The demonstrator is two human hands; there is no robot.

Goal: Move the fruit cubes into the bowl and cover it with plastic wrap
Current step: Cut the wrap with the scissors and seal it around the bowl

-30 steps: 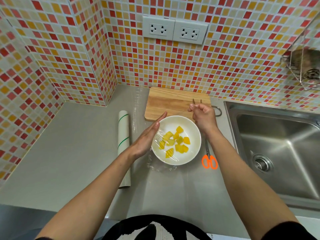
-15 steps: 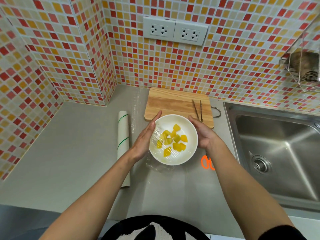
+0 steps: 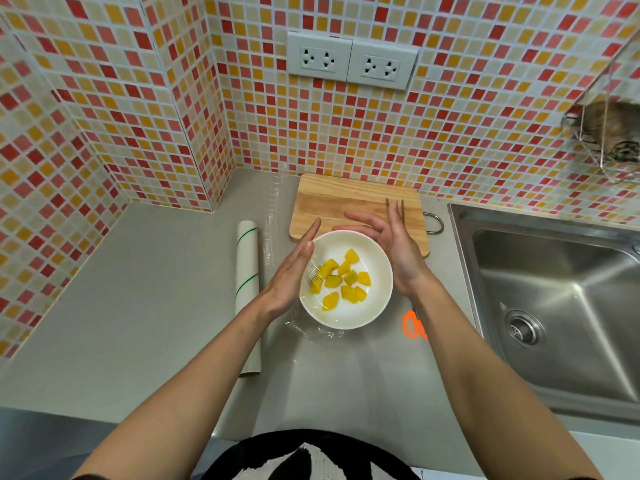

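Head view: hands flat, spread, left (image 3: 292, 271) and right (image 3: 393, 249) flanking wrapped bowl (image 3: 375, 303).

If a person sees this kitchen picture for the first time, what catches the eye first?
First, the round white bowl of yellow fruit cubes under clear plastic wrap, mid-counter, with the left hand and right hand flanking it. Behind rises the red-and-orange mosaic tile wall; a steel sink lies to the right.
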